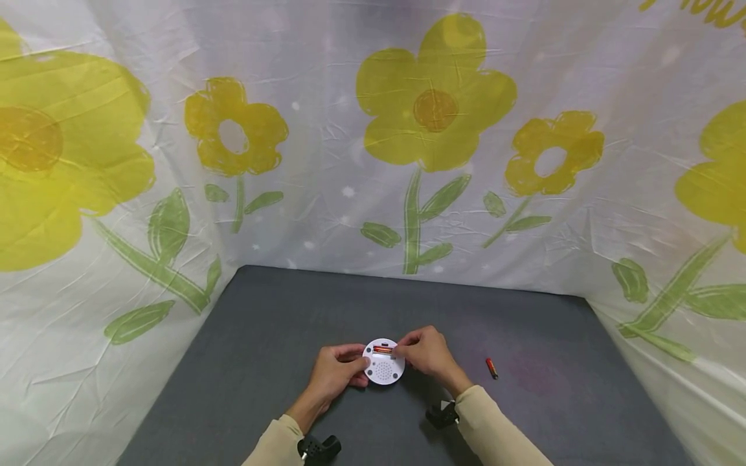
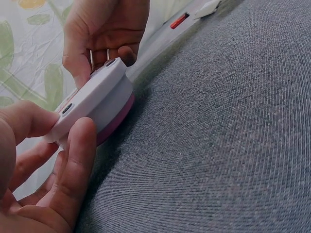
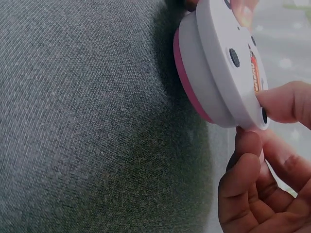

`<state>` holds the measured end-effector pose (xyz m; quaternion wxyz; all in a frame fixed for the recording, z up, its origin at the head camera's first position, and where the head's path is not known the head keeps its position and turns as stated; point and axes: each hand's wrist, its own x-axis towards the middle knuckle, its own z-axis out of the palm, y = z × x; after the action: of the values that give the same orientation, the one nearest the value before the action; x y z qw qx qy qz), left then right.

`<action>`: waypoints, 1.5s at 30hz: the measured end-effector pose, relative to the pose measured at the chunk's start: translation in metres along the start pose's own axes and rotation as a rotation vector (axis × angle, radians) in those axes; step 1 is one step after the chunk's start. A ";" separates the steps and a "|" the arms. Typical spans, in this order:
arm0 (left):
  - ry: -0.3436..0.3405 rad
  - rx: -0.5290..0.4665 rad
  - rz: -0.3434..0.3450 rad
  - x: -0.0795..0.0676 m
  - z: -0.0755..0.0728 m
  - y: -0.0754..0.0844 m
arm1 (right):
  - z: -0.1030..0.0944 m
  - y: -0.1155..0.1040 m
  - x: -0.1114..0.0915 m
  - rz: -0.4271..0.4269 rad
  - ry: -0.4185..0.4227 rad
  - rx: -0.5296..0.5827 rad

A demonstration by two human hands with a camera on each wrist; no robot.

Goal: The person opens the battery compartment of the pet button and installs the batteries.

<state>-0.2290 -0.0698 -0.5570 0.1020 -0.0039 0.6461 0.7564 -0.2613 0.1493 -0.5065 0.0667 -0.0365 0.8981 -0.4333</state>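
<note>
Lying face down is a round white device (image 1: 384, 372) with a pink rim, small speaker holes and dark round feet. One red battery (image 1: 382, 349) sits in its uncovered compartment, and lettering on this battery shows in the right wrist view. My left hand (image 1: 337, 373) grips the device's left edge, thumb on the upper face and fingers against the side. With the right hand (image 1: 428, 353) I pinch the opposite edge; the thumb (image 3: 284, 103) touches beside the battery's end and the fingers curl under the rim. The thumb hides part of the compartment.
A loose red battery (image 1: 492, 368) lies on the dark grey table (image 1: 326, 304), right of my right hand. In the left wrist view a small white object (image 2: 208, 8) shows beyond it. A white curtain with yellow flowers (image 1: 326, 213) stands around the table's back and sides.
</note>
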 end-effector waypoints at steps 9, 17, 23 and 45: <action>0.008 0.003 -0.010 0.001 0.000 -0.002 | 0.000 0.002 -0.001 -0.017 -0.017 0.039; 0.020 -0.003 -0.008 0.000 0.001 -0.002 | -0.007 0.005 -0.001 -0.052 -0.092 0.112; 0.025 -0.004 0.001 0.000 0.002 -0.003 | -0.016 0.008 -0.001 -0.062 -0.125 0.159; 0.017 -0.008 0.006 0.001 0.001 -0.004 | -0.104 0.020 -0.004 -0.197 0.102 -0.268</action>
<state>-0.2296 -0.0684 -0.5607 0.0940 -0.0090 0.6439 0.7593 -0.2732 0.2421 -0.4577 -0.0269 -0.1108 0.9421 -0.3154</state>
